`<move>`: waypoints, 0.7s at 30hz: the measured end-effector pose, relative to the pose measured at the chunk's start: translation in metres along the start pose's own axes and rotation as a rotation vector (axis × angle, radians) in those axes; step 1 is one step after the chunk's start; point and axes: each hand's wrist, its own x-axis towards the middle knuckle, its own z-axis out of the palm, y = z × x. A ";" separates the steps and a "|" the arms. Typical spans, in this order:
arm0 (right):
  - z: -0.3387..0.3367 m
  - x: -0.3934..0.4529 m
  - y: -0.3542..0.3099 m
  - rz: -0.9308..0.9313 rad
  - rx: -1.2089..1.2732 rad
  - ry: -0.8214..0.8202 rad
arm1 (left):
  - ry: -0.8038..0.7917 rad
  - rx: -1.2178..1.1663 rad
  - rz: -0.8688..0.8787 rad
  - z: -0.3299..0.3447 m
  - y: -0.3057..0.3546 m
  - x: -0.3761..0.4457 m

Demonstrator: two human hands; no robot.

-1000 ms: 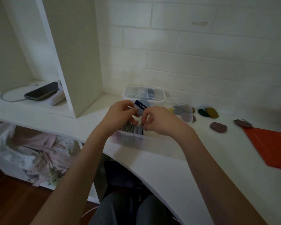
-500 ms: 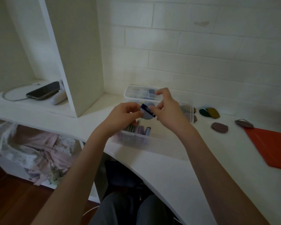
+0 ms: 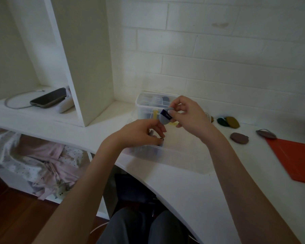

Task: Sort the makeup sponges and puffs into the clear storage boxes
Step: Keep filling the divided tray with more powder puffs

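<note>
The right hand (image 3: 188,115) holds a grey puff (image 3: 164,118) in the air, above the near clear box (image 3: 180,155); its fingers (image 3: 173,112) are pinched on the dark blue ribbon band (image 3: 166,114) that crosses the puff. The left hand (image 3: 144,132) is just below and to the left of it, with the fingers curled together over the left end of the near box, where some dark puffs stand on edge, though they are mostly hidden behind the hand; whether this hand grips any of them I cannot tell. Its fingertips are very near the lower edge of the grey puff, but I cannot tell if they touch it. The near box is open and stands on the white counter (image 3: 192,194). Behind it, against the brick wall, stands a second clear box (image 3: 148,104) with a lid on it, and some grey and yellow shapes show through its wall. To the right on the counter lie loose puffs: a dark green one (image 3: 221,121) touching an olive one (image 3: 233,122), a brown one (image 3: 239,138) nearer to the person, and a grey-brown one (image 3: 265,134) with a strap, just beside the corner of an orange flat cover (image 3: 296,159). On the shelf at the left a phone (image 3: 48,98) rests on a white object, with a cable near it.
</note>
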 end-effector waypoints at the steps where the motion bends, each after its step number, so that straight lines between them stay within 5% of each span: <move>1: 0.000 0.000 -0.001 -0.002 0.014 -0.008 | -0.012 0.013 0.003 0.000 -0.001 0.000; 21: -0.004 -0.012 -0.007 -0.164 -0.037 -0.369 | 0.017 0.069 -0.007 -0.001 -0.004 0.003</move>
